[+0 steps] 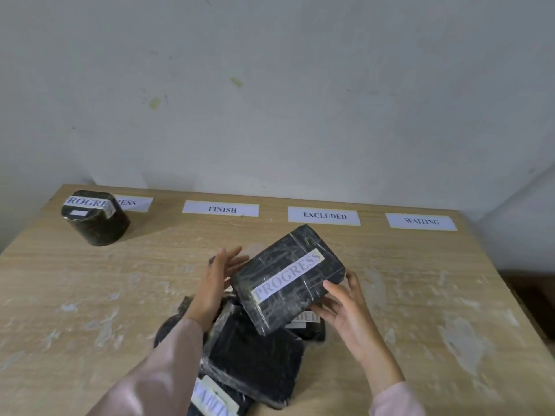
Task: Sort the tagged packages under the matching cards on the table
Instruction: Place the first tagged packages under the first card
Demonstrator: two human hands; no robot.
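Note:
A black wrapped box tagged PROGRESS (288,277) is held tilted above a pile of black packages (255,358) at the table's near middle. My right hand (345,310) grips its lower right corner. My left hand (219,283) rests flat against its left end, fingers spread. Four white cards lie along the far edge: PROGRESS (132,203), FINISH (220,209), EXCLUDED (324,216), WAITING (421,221). A round black package tagged PROGRESS (94,219) stands in front of the PROGRESS card, hiding part of it.
The wooden table (435,295) is scuffed with pale patches and meets a white wall at the back. Its right edge drops to a dark floor (531,298). A package in the pile shows a partly hidden white tag (211,400).

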